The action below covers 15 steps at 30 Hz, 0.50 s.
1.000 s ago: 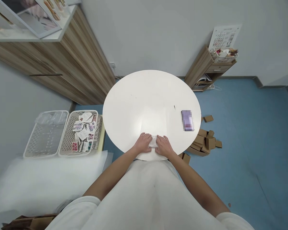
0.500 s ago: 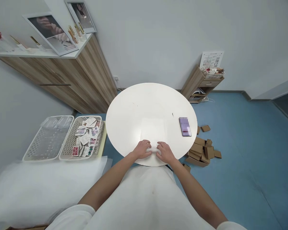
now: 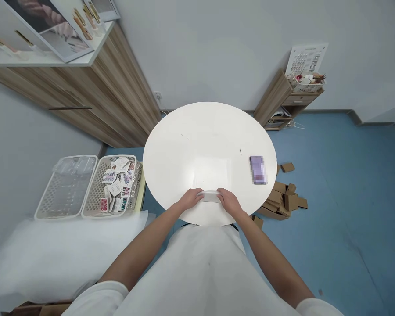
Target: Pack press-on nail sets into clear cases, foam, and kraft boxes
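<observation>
On the white oval table (image 3: 171,145) lies a thin translucent sheet (image 3: 211,197), its near edge raised or folded into a narrow strip. Its far part spreads flat and blends into the tabletop. My left hand (image 3: 191,199) grips the strip's left end with bent fingers. At the right end my right hand (image 3: 229,202) pinches it in the same way. Both thumbs sit on the near side. A flat purple rectangular thing (image 3: 258,170), blurred, lies at the table's right, away from my hands.
Left of the table stand a white basket (image 3: 92,199) of printed cards and small packs, and another basket (image 3: 39,210) of clear plastic pieces. Cardboard boxes (image 3: 278,202) lie on the floor at right. A wooden cabinet (image 3: 125,96) and a small shelf unit (image 3: 273,98) stand behind.
My hands have moved slightly away from me, and the strip between them shows wider and plainer. My head view has shifted a little; the purple thing stays on the table.
</observation>
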Tool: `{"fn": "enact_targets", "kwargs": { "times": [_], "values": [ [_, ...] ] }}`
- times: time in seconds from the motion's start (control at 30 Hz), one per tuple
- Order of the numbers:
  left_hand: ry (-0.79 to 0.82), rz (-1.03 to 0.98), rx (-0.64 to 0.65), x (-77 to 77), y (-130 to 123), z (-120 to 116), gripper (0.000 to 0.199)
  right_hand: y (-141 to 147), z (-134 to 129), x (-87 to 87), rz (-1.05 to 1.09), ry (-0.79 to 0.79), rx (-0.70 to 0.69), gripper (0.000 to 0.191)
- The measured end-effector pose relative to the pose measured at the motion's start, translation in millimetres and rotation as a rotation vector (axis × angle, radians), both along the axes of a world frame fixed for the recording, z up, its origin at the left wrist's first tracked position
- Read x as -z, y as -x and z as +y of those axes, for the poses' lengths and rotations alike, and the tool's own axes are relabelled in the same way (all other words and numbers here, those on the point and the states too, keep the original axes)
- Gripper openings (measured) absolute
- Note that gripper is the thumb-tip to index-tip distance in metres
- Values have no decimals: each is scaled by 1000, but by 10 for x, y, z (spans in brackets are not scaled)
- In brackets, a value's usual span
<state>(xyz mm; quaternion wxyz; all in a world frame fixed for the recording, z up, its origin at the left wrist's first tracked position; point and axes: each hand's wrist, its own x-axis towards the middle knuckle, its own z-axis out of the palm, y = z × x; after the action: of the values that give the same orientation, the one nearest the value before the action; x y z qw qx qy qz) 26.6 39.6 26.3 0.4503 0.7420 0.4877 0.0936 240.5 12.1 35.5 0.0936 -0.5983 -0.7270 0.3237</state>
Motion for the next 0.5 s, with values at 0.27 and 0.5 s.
{"fn": "enact_targets", "kwargs": {
  "times": [0.27, 0.5],
  "values": [
    [168, 51, -146, 180, -49, 113, 27, -28, 161, 183, 146, 114, 120, 31],
    [257, 152, -261, 224, -80, 163, 17, -47, 221, 330, 135, 183, 143, 34]
  ]
}}
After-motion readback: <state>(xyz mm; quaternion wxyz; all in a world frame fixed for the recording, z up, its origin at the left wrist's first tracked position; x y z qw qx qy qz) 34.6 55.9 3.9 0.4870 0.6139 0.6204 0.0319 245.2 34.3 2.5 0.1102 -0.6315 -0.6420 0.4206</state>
